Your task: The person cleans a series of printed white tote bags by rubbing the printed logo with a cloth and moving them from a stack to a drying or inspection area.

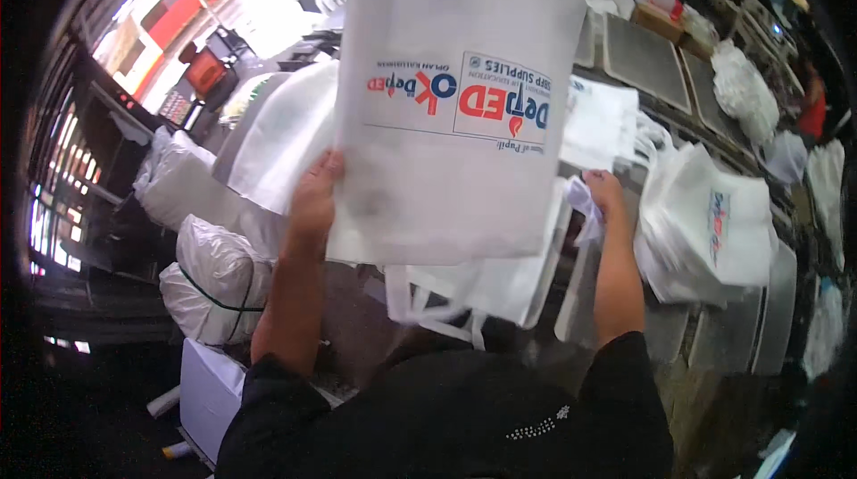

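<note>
A large white fabric tote bag (pixel 428 193), printed in red and blue with its lettering upside down, is held up in front of me. My left hand (pixel 320 184) is closed on its left edge; the fingertips are hidden behind the fabric. To the right of the bag, my right hand (pixel 604 191) is closed on a bunched piece of white fabric (pixel 585 209). Whether that piece belongs to the raised bag, I cannot tell. Below the raised bag lie more white bags with looped handles (pixel 446 327).
At right, a thick stack of white printed bags (pixel 705 220) rests on flat grey panels (pixel 656 59). Another printed white bag (pixel 600 117) lies beyond my right hand. On the left sit a tied white plastic bundle (pixel 219 278) and a white box (pixel 210 394).
</note>
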`<state>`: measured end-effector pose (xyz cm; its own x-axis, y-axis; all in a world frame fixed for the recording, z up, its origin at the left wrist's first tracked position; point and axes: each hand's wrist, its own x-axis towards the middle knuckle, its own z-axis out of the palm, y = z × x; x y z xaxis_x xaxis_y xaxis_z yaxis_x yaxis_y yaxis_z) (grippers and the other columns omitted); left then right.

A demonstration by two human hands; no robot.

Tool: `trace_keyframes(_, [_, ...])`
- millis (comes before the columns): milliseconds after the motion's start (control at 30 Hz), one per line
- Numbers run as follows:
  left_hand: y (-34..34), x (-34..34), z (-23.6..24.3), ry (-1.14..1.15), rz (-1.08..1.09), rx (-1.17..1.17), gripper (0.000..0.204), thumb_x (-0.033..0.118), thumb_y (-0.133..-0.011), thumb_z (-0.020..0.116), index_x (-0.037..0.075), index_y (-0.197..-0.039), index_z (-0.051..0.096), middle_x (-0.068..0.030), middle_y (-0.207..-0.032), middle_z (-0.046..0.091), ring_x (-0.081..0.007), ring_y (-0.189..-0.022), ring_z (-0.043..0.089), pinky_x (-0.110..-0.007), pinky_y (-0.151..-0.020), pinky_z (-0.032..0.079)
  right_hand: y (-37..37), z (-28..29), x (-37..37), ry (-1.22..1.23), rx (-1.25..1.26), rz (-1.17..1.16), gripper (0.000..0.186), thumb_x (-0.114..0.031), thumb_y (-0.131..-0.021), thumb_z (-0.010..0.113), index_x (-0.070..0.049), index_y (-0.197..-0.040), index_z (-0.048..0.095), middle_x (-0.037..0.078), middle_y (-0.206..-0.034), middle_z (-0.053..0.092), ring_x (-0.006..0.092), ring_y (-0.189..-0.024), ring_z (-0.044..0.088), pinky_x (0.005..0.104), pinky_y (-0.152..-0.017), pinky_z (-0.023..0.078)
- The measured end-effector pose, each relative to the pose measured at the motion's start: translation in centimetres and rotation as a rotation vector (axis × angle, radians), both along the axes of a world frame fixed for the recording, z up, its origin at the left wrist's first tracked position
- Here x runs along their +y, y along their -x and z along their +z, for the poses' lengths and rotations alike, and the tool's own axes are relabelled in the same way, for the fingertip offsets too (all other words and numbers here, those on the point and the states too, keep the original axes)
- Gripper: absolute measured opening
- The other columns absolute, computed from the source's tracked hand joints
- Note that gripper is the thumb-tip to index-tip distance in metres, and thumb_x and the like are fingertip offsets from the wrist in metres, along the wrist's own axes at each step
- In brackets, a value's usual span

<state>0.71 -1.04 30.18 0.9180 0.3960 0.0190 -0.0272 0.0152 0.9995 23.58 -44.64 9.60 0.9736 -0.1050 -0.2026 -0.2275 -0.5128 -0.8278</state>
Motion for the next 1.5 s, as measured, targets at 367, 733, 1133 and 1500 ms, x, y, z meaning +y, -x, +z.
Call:
trace_keyframes(367, [3.2, -3.1, -25.0, -0.687, 0.029, 0.528, 0.039, 0.026, -0.096, 0.052, -0.001, -0.124, 0.05, -0.0205, -0.109, 0.063, -0.0351, -0.099, 0.061, -0.042, -0.088, 0.046, 18.7, 1.7, -8.2, -1.252, -0.139, -0.591, 0.038, -0.029, -0.087, 0.048, -0.002, -0.11, 0.061, 0.013, -0.104, 0.065, 0.0275, -0.095, 0.064, 0.0394, -0.084, 0.051])
trace_keyframes(733, [-0.3, -14.7, -29.2, -1.395, -0.618, 0.09, 0.072, 0.05, -0.091, 0.048, 0.014, -0.15, 0.026, -0.013, -0.156, 0.021, -0.0347, -0.144, 0.017, -0.059, -0.113, 0.013, 19.3, -9.7, 11.6, 0.45, -0.326, 0.427, 0.02, -0.011, -0.083, 0.057, -0.001, -0.1, 0.059, 0.017, -0.102, 0.059, 0.0352, -0.095, 0.058, 0.0442, -0.085, 0.047])
trace_keyframes(1133, [-0.6, -14.4, -28.6, -1.266, -0.627, 0.078, 0.074, 0.049, -0.089, 0.051, 0.013, -0.15, 0.026, -0.0161, -0.155, 0.021, -0.0381, -0.143, 0.017, -0.059, -0.114, 0.009, 19.4, -8.0, 13.9, 0.594, 0.07, 0.327, 0.025, -0.011, -0.083, 0.056, 0.004, -0.103, 0.054, 0.026, -0.11, 0.057, 0.0428, -0.099, 0.06, 0.0494, -0.084, 0.049])
trace_keyframes(1500, [-1.0, -13.4, -28.4, -1.242, -0.66, 0.091, 0.078, 0.047, -0.088, 0.053, 0.008, -0.149, 0.025, -0.0172, -0.156, 0.018, -0.0373, -0.144, 0.013, -0.058, -0.114, 0.008, 17.9, -8.4, 14.5, 0.521, 0.23, 0.285, 0.028, -0.019, -0.089, 0.049, 0.005, -0.1, 0.059, 0.03, -0.116, 0.058, 0.0417, -0.106, 0.058, 0.049, -0.09, 0.045])
